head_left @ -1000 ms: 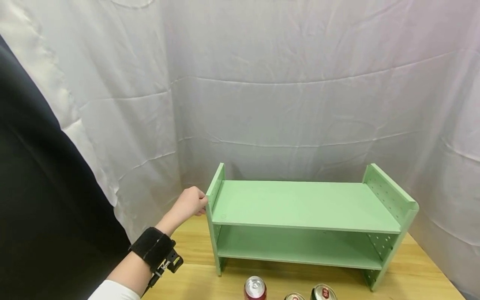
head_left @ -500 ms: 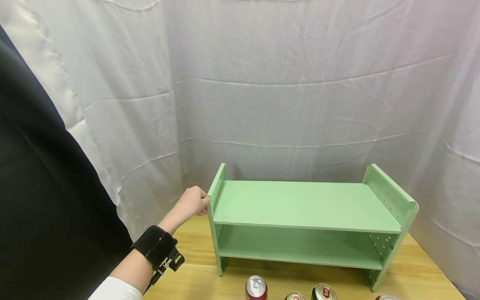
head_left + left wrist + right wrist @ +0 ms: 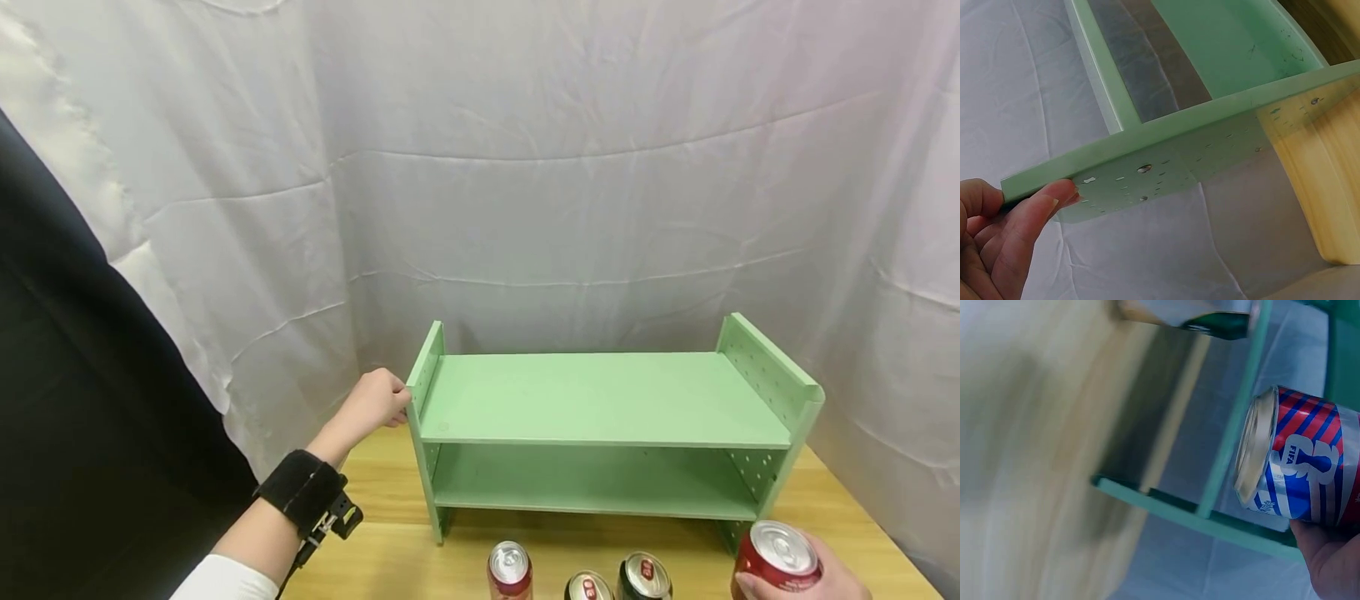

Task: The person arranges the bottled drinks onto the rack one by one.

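Note:
A pale green two-tier shelf [image 3: 600,396] with perforated side panels stands on the wooden table. My left hand [image 3: 375,398] grips the upper front corner of its left panel; in the left wrist view, thumb and fingers pinch the panel's edge [image 3: 1097,147]. At the lower right of the head view, my right hand [image 3: 836,575] holds a red soda can [image 3: 780,550], its lid facing up. The right wrist view shows striped red, blue and silver artwork on this can [image 3: 1310,456], with the thumb along its side. Most of the right hand lies outside the head view.
In front of the shelf stand another red can [image 3: 510,571] and two darker cans, one on the left [image 3: 588,587] and one on the right [image 3: 645,575], cut off by the lower frame edge. White curtains [image 3: 585,208] hang behind; black cloth [image 3: 90,433] hangs at the left.
My right hand has come into the head view from the lower right, lifting the red can, whose top barely showed half a second ago. The left hand keeps its grip on the shelf.

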A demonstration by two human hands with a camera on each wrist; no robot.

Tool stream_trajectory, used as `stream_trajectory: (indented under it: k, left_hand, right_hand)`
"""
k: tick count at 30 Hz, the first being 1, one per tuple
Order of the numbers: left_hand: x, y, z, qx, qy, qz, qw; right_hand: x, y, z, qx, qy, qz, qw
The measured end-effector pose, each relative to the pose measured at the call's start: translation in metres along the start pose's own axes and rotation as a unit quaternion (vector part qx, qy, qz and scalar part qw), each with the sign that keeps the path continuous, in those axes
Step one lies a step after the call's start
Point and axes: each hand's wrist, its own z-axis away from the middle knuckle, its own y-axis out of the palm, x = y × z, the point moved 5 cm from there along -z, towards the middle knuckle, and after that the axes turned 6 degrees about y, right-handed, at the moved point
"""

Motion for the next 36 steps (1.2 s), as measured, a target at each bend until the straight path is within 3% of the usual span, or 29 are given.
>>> stream_trajectory:
  k: [2, 7, 13, 19, 27, 36]
  left_hand:
    - [0.000, 0.000, 0.000, 0.000, 0.002, 0.000, 1.0000]
    - [0.000, 0.000, 0.002, 0.004, 0.003, -0.004, 1.0000]
    - [0.001, 0.001, 0.003, 0.005, 0.003, 0.000, 1.0000]
    - [0.003, 0.000, 0.002, 0.005, 0.003, 0.006, 1.0000]
    - [0.002, 0.000, 0.002, 0.010, 0.003, 0.005, 0.9999]
    - [0.004, 0.000, 0.001, 0.015, -0.005, 0.010, 0.9998]
  right_hand:
    - [0.012, -0.005, 0.006, -0.070, 0.022, 0.059, 0.996]
    - [0.034, -0.010, 0.014, -0.159, 0.012, 0.146, 0.976]
    - [0.056, -0.018, 0.020, -0.180, -0.045, 0.140, 0.973]
    - [0.078, -0.031, 0.019, -0.176, -0.067, 0.119, 0.975]
    - [0.101, -0.049, 0.019, -0.228, -0.123, 0.123, 0.958]
    - [0.123, -0.061, 0.013, -0.226, -0.125, 0.120, 0.959]
